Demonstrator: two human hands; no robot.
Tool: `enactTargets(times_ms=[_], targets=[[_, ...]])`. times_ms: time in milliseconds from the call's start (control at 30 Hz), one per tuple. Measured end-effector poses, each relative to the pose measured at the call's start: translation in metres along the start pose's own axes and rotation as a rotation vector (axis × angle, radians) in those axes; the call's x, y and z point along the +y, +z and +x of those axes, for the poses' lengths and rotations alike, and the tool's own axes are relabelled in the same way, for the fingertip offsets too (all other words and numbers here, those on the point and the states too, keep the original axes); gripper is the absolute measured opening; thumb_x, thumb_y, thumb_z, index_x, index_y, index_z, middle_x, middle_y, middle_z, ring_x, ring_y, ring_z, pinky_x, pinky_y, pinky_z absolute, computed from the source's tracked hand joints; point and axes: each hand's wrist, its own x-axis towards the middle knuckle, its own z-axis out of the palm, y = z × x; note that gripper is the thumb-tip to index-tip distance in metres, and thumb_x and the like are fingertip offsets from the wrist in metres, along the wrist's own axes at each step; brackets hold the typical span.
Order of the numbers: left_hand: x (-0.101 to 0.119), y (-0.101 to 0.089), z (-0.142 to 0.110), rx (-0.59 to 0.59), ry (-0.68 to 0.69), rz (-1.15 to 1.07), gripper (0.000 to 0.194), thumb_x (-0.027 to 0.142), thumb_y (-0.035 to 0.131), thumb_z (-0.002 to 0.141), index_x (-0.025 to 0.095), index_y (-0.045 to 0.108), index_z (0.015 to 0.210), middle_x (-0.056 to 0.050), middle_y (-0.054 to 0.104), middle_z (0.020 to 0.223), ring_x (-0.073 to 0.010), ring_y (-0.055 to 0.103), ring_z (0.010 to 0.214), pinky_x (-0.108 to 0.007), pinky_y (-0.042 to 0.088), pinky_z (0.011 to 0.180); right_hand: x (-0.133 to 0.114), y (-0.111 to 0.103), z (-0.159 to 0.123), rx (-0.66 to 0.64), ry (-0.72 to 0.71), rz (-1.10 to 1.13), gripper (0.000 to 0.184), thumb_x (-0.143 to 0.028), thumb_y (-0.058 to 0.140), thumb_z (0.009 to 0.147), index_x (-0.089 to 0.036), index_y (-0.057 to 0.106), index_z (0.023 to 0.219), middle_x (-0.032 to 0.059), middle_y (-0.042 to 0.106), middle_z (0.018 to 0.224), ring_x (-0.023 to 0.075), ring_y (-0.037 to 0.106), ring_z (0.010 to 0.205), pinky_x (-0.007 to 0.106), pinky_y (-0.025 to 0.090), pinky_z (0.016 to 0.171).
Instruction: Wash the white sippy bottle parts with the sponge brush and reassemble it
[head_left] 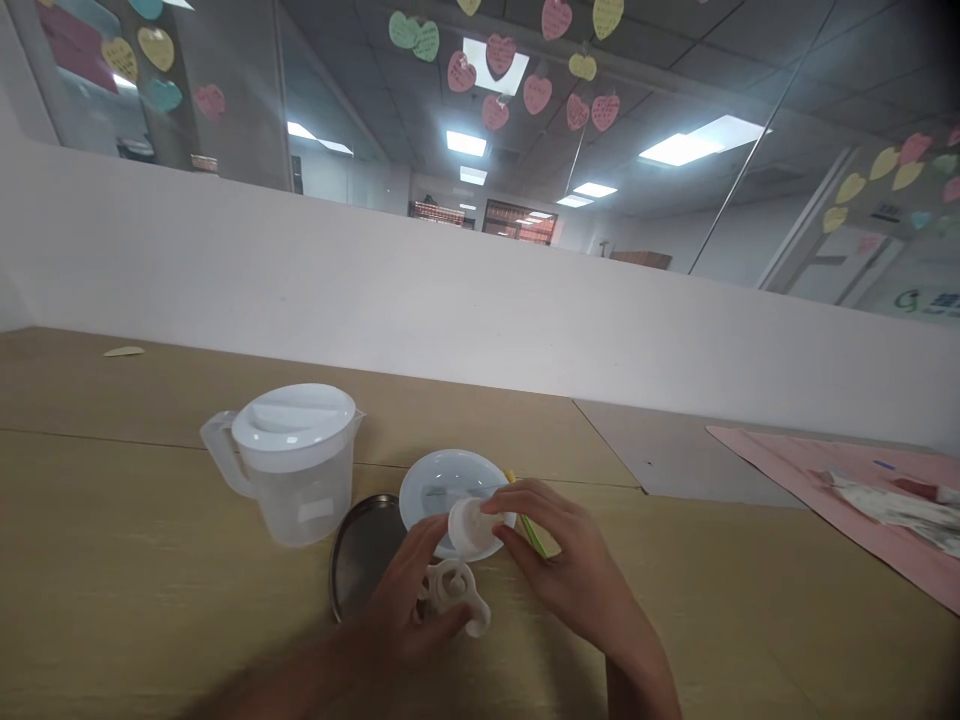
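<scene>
My right hand (566,560) pinches a small white round cap (472,527), translucent on its right side, between thumb and fingertips. The fingertips of my left hand (412,590) reach the cap's left edge. Lower down, the same hand is closed around a white plastic part with a ring and curved handles (454,585), its thumb lying across the front. My palm hides some of this part. Both pieces are held above the near side of a white bowl (427,475). A dark round metal tray (360,560) lies beside my left hand.
A translucent lidded pitcher (300,490) stands left of the bowl. Something thin, yellow and green (534,537), sits partly behind my right hand. A pink cloth (787,470) with items lies far right. The white wall (450,300) bounds the table's back.
</scene>
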Motion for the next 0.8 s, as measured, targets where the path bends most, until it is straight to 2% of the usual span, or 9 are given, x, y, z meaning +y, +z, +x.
enactTargets(times_ms=[67,133,233,300,400,467,600,800], targets=[[0.012,-0.005,0.011,0.006,-0.008,-0.01,0.044,0.029,0.051,0.08,0.018,0.042,0.122,-0.01,0.054,0.115,-0.0218,0.051,0.101,-0.033,0.042,0.088,-0.005,-0.004,-0.003,0.134,-0.068,0.014,0.024,-0.009,0.05,0.079,-0.023,0.058,0.096,0.003,0.062,0.09,0.0142,0.058,0.086,0.028,0.049,0.075],[0.023,-0.008,0.025,0.036,-0.058,-0.049,0.029,0.029,0.043,0.085,0.018,0.054,0.109,-0.006,0.061,0.099,-0.0174,0.056,0.086,-0.028,0.045,0.079,-0.007,-0.005,-0.003,0.205,-0.095,0.024,0.022,-0.011,0.053,0.079,-0.024,0.058,0.095,0.0031,0.062,0.089,0.0144,0.058,0.084,0.028,0.049,0.073],[0.033,-0.008,0.046,0.055,-0.126,-0.1,0.03,0.033,0.038,0.087,0.016,0.063,0.086,-0.001,0.063,0.074,-0.0125,0.054,0.064,-0.023,0.045,0.063,-0.003,-0.005,-0.002,0.284,-0.089,0.01,0.02,-0.01,0.053,0.078,-0.023,0.059,0.093,0.0036,0.061,0.089,0.0147,0.058,0.084,0.028,0.049,0.071],[0.034,-0.008,0.057,0.045,-0.168,-0.083,0.032,0.036,0.039,0.086,0.016,0.062,0.075,0.0,0.061,0.067,-0.012,0.054,0.062,-0.022,0.044,0.061,0.002,-0.005,-0.001,0.401,-0.081,0.009,0.019,-0.009,0.054,0.078,-0.022,0.06,0.091,0.004,0.061,0.088,0.0152,0.058,0.083,0.03,0.05,0.071],[0.028,-0.011,0.068,0.021,-0.179,-0.026,0.032,0.038,0.039,0.086,0.016,0.059,0.074,0.0,0.061,0.068,-0.0123,0.055,0.064,-0.022,0.044,0.063,0.008,-0.007,0.0,0.593,-0.089,0.033,0.018,-0.008,0.056,0.076,-0.022,0.06,0.087,0.0037,0.06,0.085,0.016,0.057,0.083,0.032,0.05,0.071],[0.02,-0.011,0.071,-0.007,-0.16,0.053,0.031,0.038,0.038,0.086,0.017,0.059,0.08,-0.001,0.062,0.07,-0.0128,0.055,0.065,-0.022,0.043,0.063,0.01,-0.009,0.0,0.658,-0.085,0.036,0.017,-0.008,0.058,0.074,-0.022,0.061,0.084,0.0034,0.06,0.084,0.0162,0.057,0.082,0.033,0.049,0.071],[-0.004,-0.004,0.072,-0.067,-0.128,0.291,0.031,0.033,0.034,0.088,0.019,0.06,0.092,-0.004,0.062,0.081,-0.0151,0.056,0.071,-0.025,0.041,0.065,0.013,-0.009,0.002,0.671,-0.042,-0.007,0.012,-0.011,0.058,0.075,-0.021,0.061,0.082,0.0036,0.06,0.082,0.0165,0.057,0.082,0.033,0.05,0.07],[-0.036,0.007,0.07,-0.209,-0.137,0.501,0.026,0.024,0.038,0.086,0.02,0.063,0.093,-0.006,0.063,0.091,-0.0203,0.056,0.089,-0.034,0.04,0.083,0.016,-0.004,0.004,0.627,0.006,-0.055,0.006,-0.017,0.056,0.078,-0.021,0.06,0.081,0.0046,0.061,0.082,0.0169,0.057,0.081,0.033,0.05,0.071]])
